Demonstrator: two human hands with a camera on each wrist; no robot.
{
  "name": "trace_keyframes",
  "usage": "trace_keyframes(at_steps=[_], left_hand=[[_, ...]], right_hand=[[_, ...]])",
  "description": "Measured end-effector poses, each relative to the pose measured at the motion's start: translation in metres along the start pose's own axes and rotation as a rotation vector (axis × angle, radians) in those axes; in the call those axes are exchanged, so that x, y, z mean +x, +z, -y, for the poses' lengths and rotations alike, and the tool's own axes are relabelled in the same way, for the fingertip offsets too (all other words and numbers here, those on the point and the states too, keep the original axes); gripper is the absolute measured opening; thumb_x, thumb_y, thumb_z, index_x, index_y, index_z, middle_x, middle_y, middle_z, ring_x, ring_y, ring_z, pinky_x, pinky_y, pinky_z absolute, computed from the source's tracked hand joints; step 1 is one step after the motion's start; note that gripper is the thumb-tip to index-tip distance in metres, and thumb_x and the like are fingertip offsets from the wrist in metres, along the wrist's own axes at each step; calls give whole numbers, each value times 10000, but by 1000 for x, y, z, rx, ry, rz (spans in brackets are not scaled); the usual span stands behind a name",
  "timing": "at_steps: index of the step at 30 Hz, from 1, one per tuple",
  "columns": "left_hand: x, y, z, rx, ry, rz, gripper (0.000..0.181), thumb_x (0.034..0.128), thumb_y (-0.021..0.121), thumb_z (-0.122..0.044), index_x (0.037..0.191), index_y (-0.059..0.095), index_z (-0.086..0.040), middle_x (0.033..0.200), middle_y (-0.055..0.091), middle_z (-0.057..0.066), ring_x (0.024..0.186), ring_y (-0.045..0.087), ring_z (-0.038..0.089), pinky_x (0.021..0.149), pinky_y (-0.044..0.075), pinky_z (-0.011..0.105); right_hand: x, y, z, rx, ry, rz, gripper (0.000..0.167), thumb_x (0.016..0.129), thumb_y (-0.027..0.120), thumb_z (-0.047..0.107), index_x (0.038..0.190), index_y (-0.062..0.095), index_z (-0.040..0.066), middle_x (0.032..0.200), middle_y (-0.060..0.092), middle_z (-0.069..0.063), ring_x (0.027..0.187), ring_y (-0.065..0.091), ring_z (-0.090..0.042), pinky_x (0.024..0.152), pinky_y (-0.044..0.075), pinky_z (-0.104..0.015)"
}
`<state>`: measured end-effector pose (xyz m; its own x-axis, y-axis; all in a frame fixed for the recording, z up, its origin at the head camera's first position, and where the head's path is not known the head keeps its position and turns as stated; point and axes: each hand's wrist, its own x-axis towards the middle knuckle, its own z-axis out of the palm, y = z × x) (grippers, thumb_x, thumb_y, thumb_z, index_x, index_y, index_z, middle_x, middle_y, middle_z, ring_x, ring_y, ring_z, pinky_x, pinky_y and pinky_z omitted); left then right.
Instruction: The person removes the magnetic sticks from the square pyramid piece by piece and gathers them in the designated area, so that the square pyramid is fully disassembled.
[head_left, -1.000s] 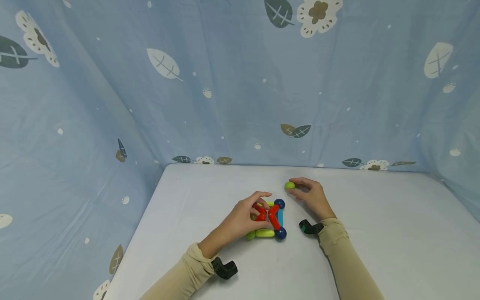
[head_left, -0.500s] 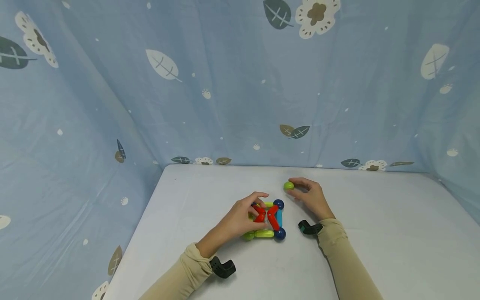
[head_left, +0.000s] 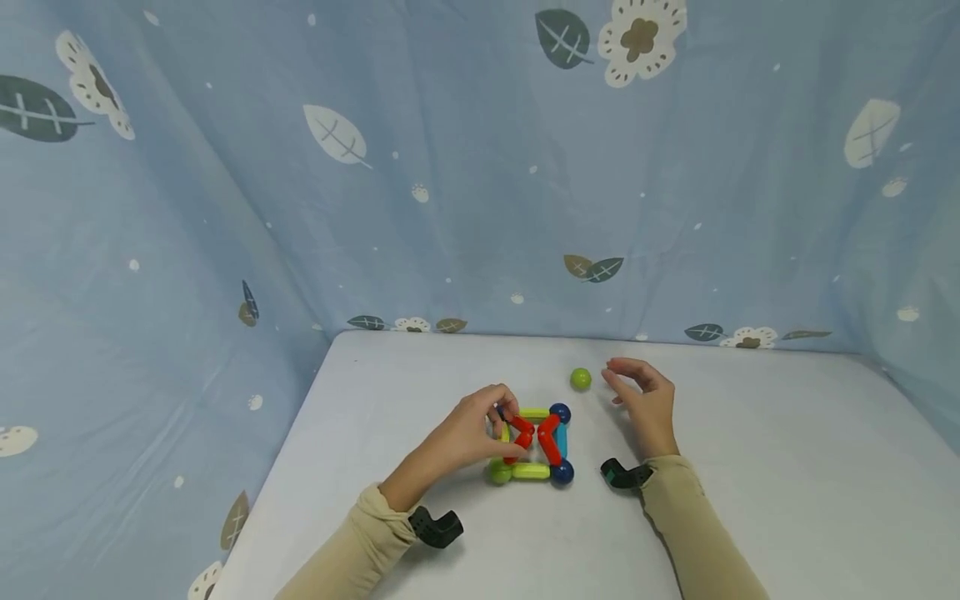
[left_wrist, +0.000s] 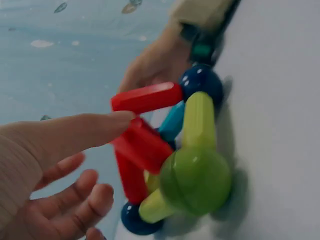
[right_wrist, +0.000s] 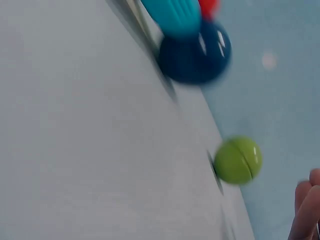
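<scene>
A magnetic rod-and-ball frame [head_left: 531, 472] stands on the table, its base made of yellow-green and light blue rods. Dark blue balls [head_left: 561, 472] and a green corner ball [left_wrist: 196, 180] join them, and red rods [left_wrist: 147, 97] slant up and inward from the corners. My left hand [head_left: 468, 429] hovers at the frame's left side, thumb by the red rods; whether it touches them I cannot tell. Its other fingers are loosely bent and hold nothing. A loose green ball [head_left: 581, 379] rests behind the frame. Just right of that ball is my right hand [head_left: 645, 404], apart from it, holding nothing.
The white table [head_left: 787, 467] reaches back to a blue patterned curtain [head_left: 480, 167], which also hangs along the left side. A black wrist device [head_left: 437, 527] is on the left forearm, and another black wrist device [head_left: 626, 474] is on the right.
My right hand has let go of the green ball and moved right, leaving it on the table. The left hand has drawn back slightly to the left from the red rods.
</scene>
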<state>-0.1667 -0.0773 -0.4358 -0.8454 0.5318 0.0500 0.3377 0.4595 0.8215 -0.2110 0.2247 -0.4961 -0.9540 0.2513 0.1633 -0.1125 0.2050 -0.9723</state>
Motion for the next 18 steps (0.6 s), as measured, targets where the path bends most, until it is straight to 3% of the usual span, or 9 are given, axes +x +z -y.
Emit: trace_keyframes(at_steps=[3, 8, 12, 15, 18], left_hand=[[-3, -3, 5, 17, -17, 36, 388, 798, 907, -200, 1056, 636, -98, 1028, 666, 81, 687, 533, 87, 637, 463, 219], [-8, -2, 14, 36, -18, 108, 388, 809, 897, -168, 1131, 687, -115, 1073, 708, 23, 622, 509, 44, 593, 464, 204], [-5, 2, 16, 24, 22, 155, 375, 827, 877, -141, 1158, 706, -98, 1059, 729, 28, 615, 516, 30, 583, 454, 189], [-4, 5, 17, 13, 38, 177, 323, 857, 852, -150, 1143, 719, -80, 869, 689, 16, 607, 489, 14, 577, 424, 176], [-3, 8, 20, 20, 49, 186, 286, 887, 827, -173, 1138, 720, -87, 741, 594, -27, 600, 456, 7, 572, 396, 169]], right_hand=[[-14, -1, 2, -9, -54, 67, 309, 913, 810, 248, 1148, 734, 63, 1125, 740, 0, 1097, 656, -15, 631, 586, -242], [-37, 4, 3, -22, -144, 369, 348, 924, 786, 142, 1247, 699, 47, 1296, 690, -157, 1140, 654, -67, 675, 622, -308], [-44, 6, 1, -37, -148, 537, 438, 945, 762, 155, 1358, 648, 64, 1417, 628, -170, 1139, 667, -140, 733, 633, -327], [-43, 8, -2, -48, -154, 595, 456, 947, 760, 157, 1381, 640, 84, 1459, 599, -170, 1132, 681, -129, 755, 635, -328], [-42, 9, -4, -56, -173, 604, 447, 945, 761, 142, 1373, 647, 86, 1453, 596, -185, 1128, 693, -155, 760, 635, -321]])
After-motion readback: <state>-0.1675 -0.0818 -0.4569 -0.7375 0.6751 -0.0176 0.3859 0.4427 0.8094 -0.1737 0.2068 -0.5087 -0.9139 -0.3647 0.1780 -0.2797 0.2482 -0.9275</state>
